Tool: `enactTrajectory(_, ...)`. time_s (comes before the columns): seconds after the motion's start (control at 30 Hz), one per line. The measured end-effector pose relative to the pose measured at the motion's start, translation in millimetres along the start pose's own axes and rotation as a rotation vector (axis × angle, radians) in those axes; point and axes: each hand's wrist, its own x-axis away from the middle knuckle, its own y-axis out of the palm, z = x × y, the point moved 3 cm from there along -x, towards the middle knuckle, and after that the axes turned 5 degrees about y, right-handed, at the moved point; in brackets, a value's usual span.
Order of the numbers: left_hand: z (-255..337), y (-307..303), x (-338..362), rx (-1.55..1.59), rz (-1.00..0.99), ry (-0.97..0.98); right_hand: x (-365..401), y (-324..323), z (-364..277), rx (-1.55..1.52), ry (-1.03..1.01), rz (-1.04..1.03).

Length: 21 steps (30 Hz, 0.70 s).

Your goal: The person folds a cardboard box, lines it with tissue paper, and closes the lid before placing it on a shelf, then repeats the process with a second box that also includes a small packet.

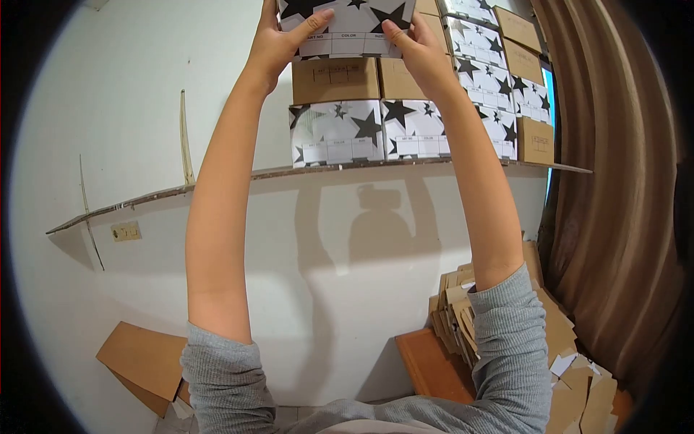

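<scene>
Both arms reach up to a white box with black stars (350, 45) at the top edge of the view. My left hand (283, 45) grips its left side and my right hand (421, 49) its right side, thumbs on the printed front. The box is just above a brown box (336, 79) in the stack; whether they touch cannot be told. Beneath stand two star-patterned boxes, one on the left (336, 134) and one on the right (416, 129). The upper part of the held box is cut off by the frame.
A wall shelf (238, 179) carries the stacked boxes, with more columns to the right. Brown curtains (614, 181) hang at the right. Flattened cardboard (459, 311) leans at lower right by an orange-brown wooden surface (426, 365). An open carton (144, 358) lies lower left.
</scene>
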Motion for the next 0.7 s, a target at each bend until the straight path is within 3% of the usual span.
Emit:
enactTrajectory(0.07, -14, -3, -6, 0.003, 0.003, -0.023, -16, 9, 7, -0.144, 0.002, -0.031)
enactTrajectory(0.23, -52, -10, -21, 0.033, -0.093, -0.165, -37, 21, 18, -0.013, -0.030, -0.020)
enactTrajectory(0.33, -70, -10, -18, 0.040, -0.050, -0.279, -49, 25, 27, 0.258, -0.213, 0.168)
enactTrajectory(0.43, -79, -7, -13, 0.078, -0.100, -0.372, -60, 35, 40, 0.428, -0.172, 0.272)
enactTrajectory(0.53, -90, -7, -7, 0.095, -0.145, -0.434, -64, 37, 45, 0.559, -0.099, 0.248)
enactTrajectory(0.7, -106, -9, -5, 0.185, -0.144, -0.437, -51, 37, 49, 0.505, -0.210, 0.297)
